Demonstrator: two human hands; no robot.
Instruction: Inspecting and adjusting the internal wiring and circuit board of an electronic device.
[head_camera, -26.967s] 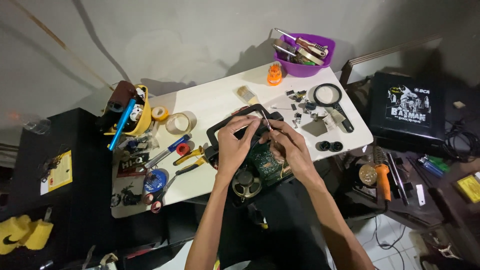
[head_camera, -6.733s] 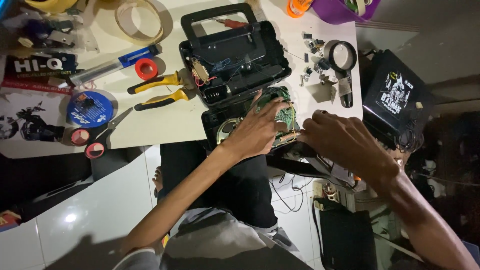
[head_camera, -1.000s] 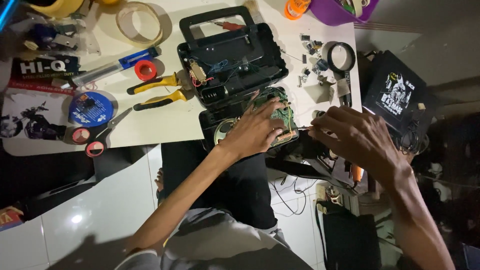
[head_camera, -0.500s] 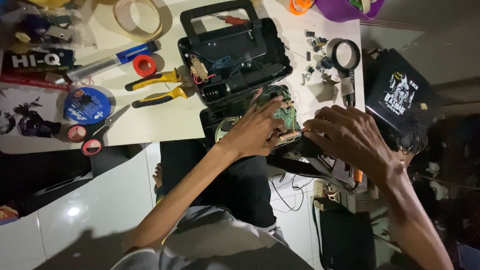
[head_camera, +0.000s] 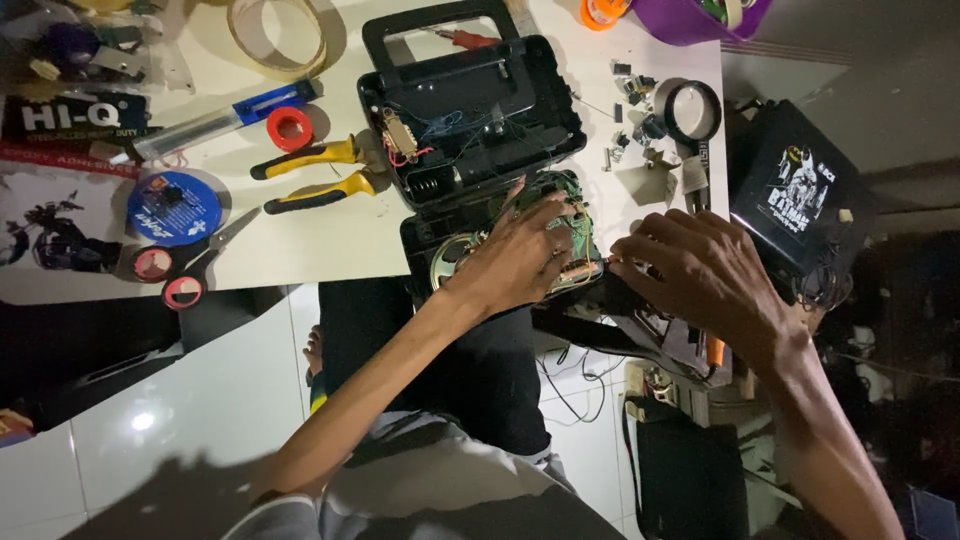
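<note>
Green circuit board (head_camera: 568, 222) lies at the near edge of the white worktop (head_camera: 330, 240), in the lower half of an opened black radio case (head_camera: 470, 120), with its long axis running roughly from far-left to near-right. The left hand (head_camera: 520, 255) rests flat on top of it, fingers (head_camera: 545, 215) spread and pressing down on the board, not clenched around anything. The right hand (head_camera: 705, 275) sits just to the right of the board, beyond the worktop's corner, its fingers curled toward the board's right end; whether they pinch a part or a tool there cannot be told, since the fingertips are hidden in shadow. The left hand is the nearer of the two, being on the board itself. A round speaker (head_camera: 452, 262) shows just left of the left hand, in the same case half. Further left on the worktop lie yellow-handled pliers (head_camera: 310, 172), a red tape roll (head_camera: 290, 127), a blue solder spool (head_camera: 172, 208) and red-handled scissors (head_camera: 185, 265), all well apart from the hands. To the far right a magnifying glass (head_camera: 692, 112) and small loose parts (head_camera: 630, 90) lie near the board, with a black box (head_camera: 800, 190) beyond them off the worktop.
</note>
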